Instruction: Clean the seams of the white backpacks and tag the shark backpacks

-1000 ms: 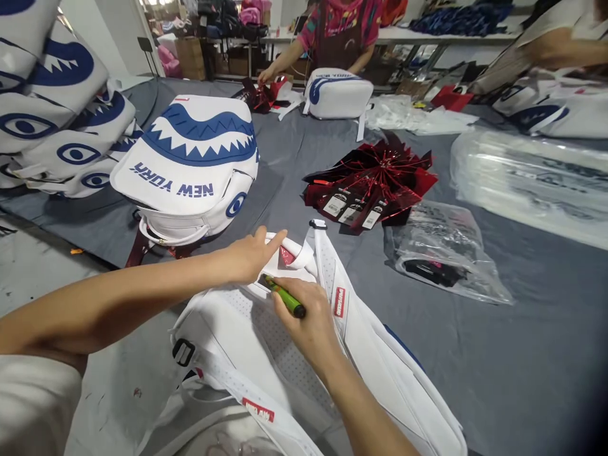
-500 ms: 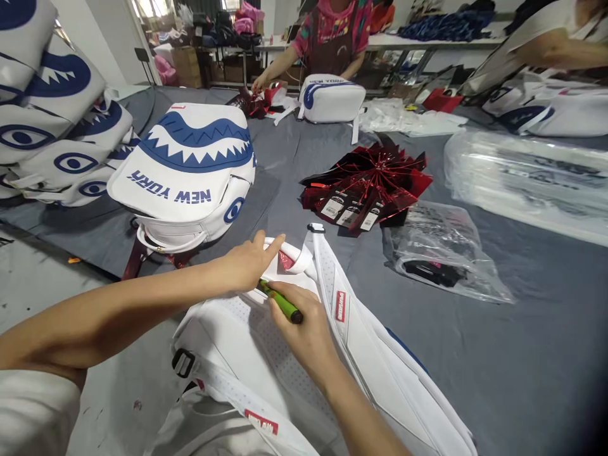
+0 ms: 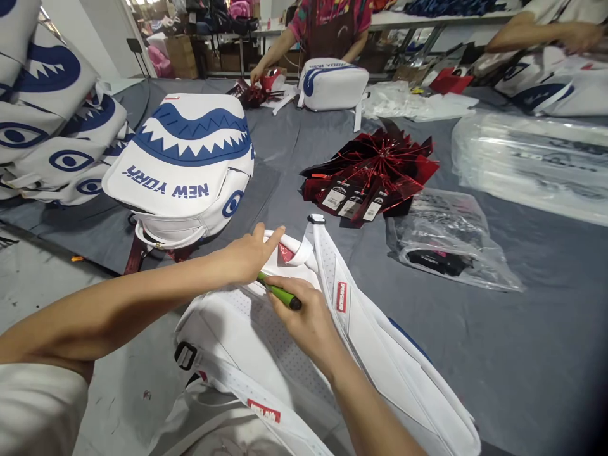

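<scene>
A white backpack [image 3: 266, 361] lies back-side up on the grey table in front of me, its padded straps toward me. My left hand [image 3: 249, 253] presses on its top, fingers pinching the white top loop by a red patch. My right hand [image 3: 304, 316] grips a green pen-like tool [image 3: 280, 293], its tip against the backpack just under my left hand.
A white-and-blue "NEW YORK" shark backpack [image 3: 183, 168] stands to the left, with more stacked [image 3: 52, 126] at far left. Red hang tags [image 3: 373, 174] and plastic bags [image 3: 446, 244] lie to the right. Another person [image 3: 327, 28] works at the far side; a second person's arm [image 3: 546, 31] is at upper right.
Both hands stay on the backpack's top with the green tool. The view has tilted slightly, and the tool tip has shifted a little under my left hand.
</scene>
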`<state>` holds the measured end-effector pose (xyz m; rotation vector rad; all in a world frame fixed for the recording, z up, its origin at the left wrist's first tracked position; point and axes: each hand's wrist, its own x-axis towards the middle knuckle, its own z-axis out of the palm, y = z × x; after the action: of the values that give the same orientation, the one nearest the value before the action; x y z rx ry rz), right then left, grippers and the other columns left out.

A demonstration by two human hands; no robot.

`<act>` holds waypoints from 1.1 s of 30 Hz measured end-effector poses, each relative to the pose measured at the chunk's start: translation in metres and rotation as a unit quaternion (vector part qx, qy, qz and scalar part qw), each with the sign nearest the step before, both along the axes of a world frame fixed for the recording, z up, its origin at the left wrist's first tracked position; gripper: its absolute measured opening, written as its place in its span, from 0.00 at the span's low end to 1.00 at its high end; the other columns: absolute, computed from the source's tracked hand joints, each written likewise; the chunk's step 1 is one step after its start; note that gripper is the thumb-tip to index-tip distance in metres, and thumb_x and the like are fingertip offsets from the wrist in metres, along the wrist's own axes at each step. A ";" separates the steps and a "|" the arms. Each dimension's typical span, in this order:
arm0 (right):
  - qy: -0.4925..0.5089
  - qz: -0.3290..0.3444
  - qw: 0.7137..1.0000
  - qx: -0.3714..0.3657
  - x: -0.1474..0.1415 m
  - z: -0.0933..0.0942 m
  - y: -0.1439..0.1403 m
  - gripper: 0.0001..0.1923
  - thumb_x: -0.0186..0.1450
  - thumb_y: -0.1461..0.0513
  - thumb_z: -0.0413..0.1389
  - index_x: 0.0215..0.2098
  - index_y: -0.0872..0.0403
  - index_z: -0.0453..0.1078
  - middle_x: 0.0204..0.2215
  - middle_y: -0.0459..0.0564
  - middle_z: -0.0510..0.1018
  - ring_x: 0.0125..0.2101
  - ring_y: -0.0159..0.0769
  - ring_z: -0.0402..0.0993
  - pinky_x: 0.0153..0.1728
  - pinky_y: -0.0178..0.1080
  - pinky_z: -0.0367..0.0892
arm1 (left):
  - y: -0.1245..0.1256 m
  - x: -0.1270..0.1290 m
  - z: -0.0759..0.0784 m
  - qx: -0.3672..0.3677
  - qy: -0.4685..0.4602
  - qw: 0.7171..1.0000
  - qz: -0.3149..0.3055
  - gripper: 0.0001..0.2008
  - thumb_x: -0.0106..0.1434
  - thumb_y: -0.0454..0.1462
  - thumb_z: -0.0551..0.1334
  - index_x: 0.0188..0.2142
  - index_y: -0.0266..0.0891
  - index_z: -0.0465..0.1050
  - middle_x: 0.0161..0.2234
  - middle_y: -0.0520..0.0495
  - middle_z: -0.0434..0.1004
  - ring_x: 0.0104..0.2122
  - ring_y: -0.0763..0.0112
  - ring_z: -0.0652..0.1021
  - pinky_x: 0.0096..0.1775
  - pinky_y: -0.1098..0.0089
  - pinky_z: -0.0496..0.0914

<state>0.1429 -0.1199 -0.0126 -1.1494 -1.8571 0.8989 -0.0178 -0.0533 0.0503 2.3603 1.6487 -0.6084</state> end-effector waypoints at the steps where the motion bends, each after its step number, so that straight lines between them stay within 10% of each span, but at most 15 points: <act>1: -0.007 0.001 1.000 0.000 0.000 0.001 0.001 0.13 0.62 0.65 0.57 0.44 0.48 0.78 0.40 0.48 0.84 0.41 0.44 0.79 0.47 0.48 0.70 | 0.000 0.000 0.000 0.001 0.000 1.000 0.000 0.53 0.57 0.28 0.63 0.71 0.39 0.26 0.67 0.19 0.40 0.52 0.47 0.77 0.45 0.63 0.73; 33: 0.020 -0.046 0.999 -0.012 -0.008 0.000 0.003 0.10 0.63 0.60 0.56 0.40 0.49 0.78 0.39 0.49 0.84 0.41 0.45 0.78 0.48 0.50 0.69 | 0.003 -0.002 -0.003 0.018 0.016 0.999 -0.025 0.53 0.57 0.28 0.63 0.71 0.37 0.26 0.67 0.18 0.43 0.49 0.48 0.78 0.44 0.63 0.73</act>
<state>0.1351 -0.1173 -0.0129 -1.2129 -1.7513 0.8879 -0.0195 -0.0500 0.0475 2.4372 1.6307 -0.6352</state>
